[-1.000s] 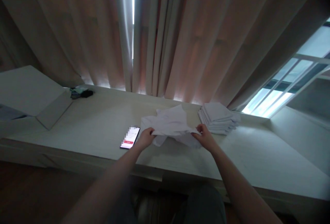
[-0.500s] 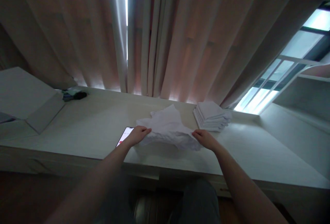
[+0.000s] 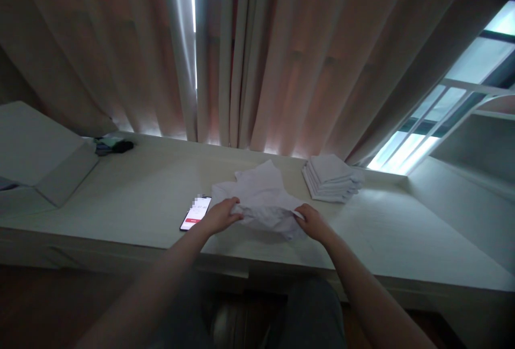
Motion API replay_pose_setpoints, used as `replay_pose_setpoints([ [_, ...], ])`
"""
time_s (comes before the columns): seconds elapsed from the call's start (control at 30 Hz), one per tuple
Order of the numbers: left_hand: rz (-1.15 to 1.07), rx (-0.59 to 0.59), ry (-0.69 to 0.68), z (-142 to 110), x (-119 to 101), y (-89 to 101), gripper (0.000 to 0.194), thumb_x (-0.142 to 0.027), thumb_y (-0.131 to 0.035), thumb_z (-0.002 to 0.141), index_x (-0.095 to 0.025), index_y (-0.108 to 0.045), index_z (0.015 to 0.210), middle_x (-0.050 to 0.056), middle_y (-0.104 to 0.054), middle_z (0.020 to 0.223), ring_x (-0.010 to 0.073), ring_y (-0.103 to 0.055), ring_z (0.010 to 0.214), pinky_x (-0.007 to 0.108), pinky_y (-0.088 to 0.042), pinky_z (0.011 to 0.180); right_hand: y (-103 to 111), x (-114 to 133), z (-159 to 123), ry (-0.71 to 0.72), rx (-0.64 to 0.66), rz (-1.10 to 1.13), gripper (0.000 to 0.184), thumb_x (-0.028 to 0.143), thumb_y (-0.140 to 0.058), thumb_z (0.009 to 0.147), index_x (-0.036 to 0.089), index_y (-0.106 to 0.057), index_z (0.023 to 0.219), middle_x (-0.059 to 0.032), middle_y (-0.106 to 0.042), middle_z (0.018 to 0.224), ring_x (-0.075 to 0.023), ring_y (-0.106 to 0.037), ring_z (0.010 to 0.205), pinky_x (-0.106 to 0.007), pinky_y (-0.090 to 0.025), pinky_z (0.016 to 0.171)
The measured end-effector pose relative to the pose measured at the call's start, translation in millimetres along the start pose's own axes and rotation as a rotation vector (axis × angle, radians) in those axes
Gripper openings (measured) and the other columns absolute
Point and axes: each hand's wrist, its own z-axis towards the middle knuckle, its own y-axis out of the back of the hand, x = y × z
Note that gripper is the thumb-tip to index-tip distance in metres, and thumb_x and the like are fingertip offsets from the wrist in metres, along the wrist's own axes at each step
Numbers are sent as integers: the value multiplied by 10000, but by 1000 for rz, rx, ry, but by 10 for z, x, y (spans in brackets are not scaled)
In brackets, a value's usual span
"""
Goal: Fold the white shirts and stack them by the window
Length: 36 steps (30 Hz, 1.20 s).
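A crumpled white cloth (image 3: pixel 263 191), perhaps a garment, lies partly spread on the pale ledge (image 3: pixel 153 188). Its near edge is lifted slightly between my two hands. My left hand (image 3: pixel 223 215) pinches the left end of that edge, thumb toward the middle. At the right end, my right hand (image 3: pixel 311 221) is closed on the same cloth. Beside my left forearm rests a phone (image 3: pixel 196 213) with a lit screen. Just beyond my right hand stands a stack of folded white cloths (image 3: pixel 330 177).
A white open box (image 3: pixel 44 145) sits at the far left, with a small dark and green bundle (image 3: pixel 113 146) behind it. Long curtains (image 3: pixel 306 59) hang along the back. The ledge's front edge runs above my knees (image 3: pixel 316 306). A window (image 3: pixel 406 145) shows at right.
My hands have come a little closer together, so the cloth's near edge hangs slacker and more bunched. More of the phone is visible beside my left arm.
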Motion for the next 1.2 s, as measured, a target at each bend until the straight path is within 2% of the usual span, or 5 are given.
replay_pose_setpoints([
  [0.27,266,9,110,54,122,-68,211,-151,-386,797,-144,-590,848,150,-586,958,255,-517,996,391,-346,866,-33,-124,13,-174,42,-123,339,162,-414,807,169,-547,1119,-95,-620,1011,-193,-551,950,-296,-374,834],
  [0.4,242,-29,206,97,147,-79,274,-87,-353,780,-129,-537,979,155,-615,903,244,-570,898,358,-393,763,-40,-70,29,-397,97,-157,343,168,-405,827,161,-491,1159,-106,-645,899,-198,-595,833,-271,-390,699],
  [0.6,127,-97,238,218,39,133,313,-133,-327,821,-171,-417,1119,86,-637,891,157,-597,786,237,-398,641,258,15,116,-328,-27,-57,262,117,-412,799,181,-596,974,-73,-643,922,-173,-570,889,-235,-373,731],
  [1.0,205,-411,43,414,-506,1472,268,-366,-396,810,-192,-601,815,85,-644,868,202,-576,859,269,-390,698,1780,308,374,-227,-333,-287,250,228,-389,834,179,-619,919,-84,-650,866,-191,-575,801,-252,-374,670],
  [1.2,-250,-643,42,370,-1059,2293,249,-384,-464,758,-172,-594,734,8,-558,543,137,-546,520,228,-389,484,2756,774,289,-116,-544,-314,251,248,-398,809,175,-632,858,-90,-647,825,-206,-572,768,-263,-376,634],
])
